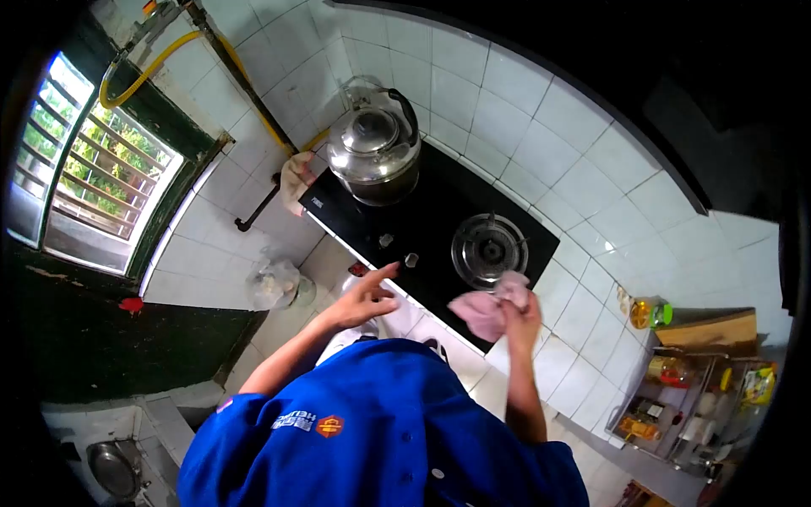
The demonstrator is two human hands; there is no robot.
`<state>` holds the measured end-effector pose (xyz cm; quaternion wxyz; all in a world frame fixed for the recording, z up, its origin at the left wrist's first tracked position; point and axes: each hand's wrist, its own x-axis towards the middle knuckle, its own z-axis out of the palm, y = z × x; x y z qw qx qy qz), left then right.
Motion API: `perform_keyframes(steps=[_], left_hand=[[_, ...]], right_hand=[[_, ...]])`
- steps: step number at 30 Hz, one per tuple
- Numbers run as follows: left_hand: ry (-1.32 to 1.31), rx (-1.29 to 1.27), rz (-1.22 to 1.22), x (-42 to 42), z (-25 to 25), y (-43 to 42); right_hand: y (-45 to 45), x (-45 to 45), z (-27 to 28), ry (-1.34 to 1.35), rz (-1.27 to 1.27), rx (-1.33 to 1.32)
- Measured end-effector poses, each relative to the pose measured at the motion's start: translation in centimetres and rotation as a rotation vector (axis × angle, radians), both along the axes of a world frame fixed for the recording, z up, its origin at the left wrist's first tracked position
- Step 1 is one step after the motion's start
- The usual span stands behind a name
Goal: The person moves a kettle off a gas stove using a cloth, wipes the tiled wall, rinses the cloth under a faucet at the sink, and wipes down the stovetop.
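Note:
My right hand is closed on a pink cloth, which hangs over the right front corner of the black gas stove. Just beyond the cloth lies the round burner with its metal ring. My left hand is held near the stove's front edge, fingers spread and holding nothing. Two knobs show on the stovetop ahead of it. A shiny metal kettle with a black handle stands at the stove's left end, hiding whatever is under it.
A second cloth hangs by the stove's left corner, below a yellow gas hose. Clear plastic bags sit at left. On the right are a wire rack with bottles and packets, and a wooden board. A dark hood overhangs the tiled wall.

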<state>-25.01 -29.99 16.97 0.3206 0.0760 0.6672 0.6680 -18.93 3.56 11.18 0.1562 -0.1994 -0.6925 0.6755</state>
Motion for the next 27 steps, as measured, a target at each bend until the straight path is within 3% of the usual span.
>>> perform_keyframes(steps=[1, 2, 3, 4, 5, 7, 8, 9, 11, 12, 13, 15, 16, 17, 19, 21, 23, 27], left_hand=[[-0.085, 0.085, -0.038, -1.1, 0.3, 1.2], [0.011, 0.090, -0.097, -2.3, -0.1, 1.9], [0.106, 0.095, -0.156, -3.4, -0.6, 2.5], [-0.022, 0.230, -0.111, -4.1, -0.1, 3.0], [0.102, 0.208, -0.041, -5.0, 1.1, 2.5], [0.060, 0.198, 0.088, -7.6, 1.5, 0.1], [0.033, 0.225, 0.120, -9.0, 0.7, -1.8], [-0.079, 0.273, 0.139, -10.1, 0.6, -3.5], [-0.014, 0.435, 0.195, -12.4, 1.7, -5.0], [-0.066, 0.416, 0.194, -13.5, 3.2, -5.4], [-0.079, 0.426, 0.192, -14.7, 4.0, -5.4], [0.044, 0.428, 0.101, -17.1, 5.2, -5.3], [0.202, 0.314, 0.048, -18.3, 6.6, -5.4], [0.039, 0.161, 0.002, -19.2, 8.4, -5.8], [0.473, 0.216, 0.132, -20.8, 6.3, -4.8], [0.255, 0.456, 0.135, -21.6, 5.8, -5.3], [0.012, 0.368, 0.108, -21.4, 8.1, -7.0], [0.010, 0.336, 0.036, -20.4, 4.3, -9.6]], right_hand=[[-3.4, -1.4, 1.9, 0.046, 0.071, -0.105], [-5.8, -2.7, 3.6, 0.048, 0.215, 0.079], [-8.4, -3.8, 5.8, -0.003, 0.315, 0.056], [-10.4, -5.2, 6.8, 0.038, 0.484, -0.053], [-12.1, -6.8, 7.3, 0.153, 0.581, 0.049], [-14.1, -9.6, 8.2, 0.234, 0.612, 0.150], [-14.2, -11.1, 8.3, 0.112, 0.614, 0.182], [-14.4, -13.1, 10.2, -0.064, 0.629, -0.033], [-15.5, -16.9, 11.9, 0.114, 0.656, -0.096], [-16.3, -18.0, 14.2, 0.074, 0.703, 0.076], [-17.5, -19.0, 15.0, 0.060, 0.700, 0.082], [-20.2, -20.5, 15.9, 0.191, 0.658, 0.387], [-20.8, -20.8, 16.7, 0.080, 0.496, 0.548], [-21.2, -21.3, 17.3, 0.074, 0.428, 0.524], [-19.6, -22.7, 16.0, 0.010, 0.245, 0.559], [-17.6, -25.3, 16.4, 0.095, 0.035, 0.363], [-16.6, -28.3, 18.0, 0.140, 0.011, 0.260], [-13.5, -35.4, 13.8, -0.165, 0.015, 0.682]])
